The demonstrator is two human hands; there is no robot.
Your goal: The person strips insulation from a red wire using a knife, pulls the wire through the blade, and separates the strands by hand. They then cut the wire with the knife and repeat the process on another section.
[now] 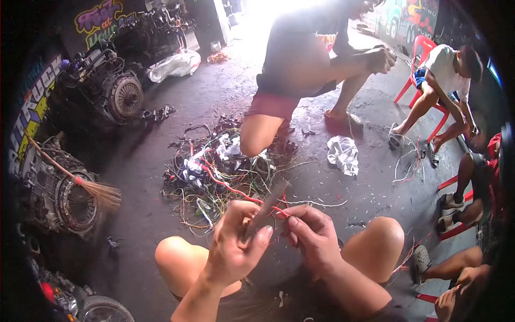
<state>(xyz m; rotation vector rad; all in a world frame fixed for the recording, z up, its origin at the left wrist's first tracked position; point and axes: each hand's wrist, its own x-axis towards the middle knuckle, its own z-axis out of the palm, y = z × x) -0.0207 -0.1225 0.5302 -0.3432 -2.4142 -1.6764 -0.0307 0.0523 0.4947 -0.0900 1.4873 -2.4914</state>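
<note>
My left hand (234, 251) is closed around a knife (266, 210), its flat blade slanting up and away to the right. A red wire (232, 187) runs from the pile on the floor to my right hand (315, 237). There the thumb and forefinger pinch it, right beside the blade, which overlaps the wire in this view. Just beyond my hands lies a tangled heap of wires (214, 177) in several colours, mixed with white and black scraps.
One person (300, 59) crouches at the heap's far side. At right, another sits on a red chair (425, 51), with more seated people below. A white cloth (342, 154) lies on the floor. Engine parts (126, 99) and a broom (99, 190) line the left side.
</note>
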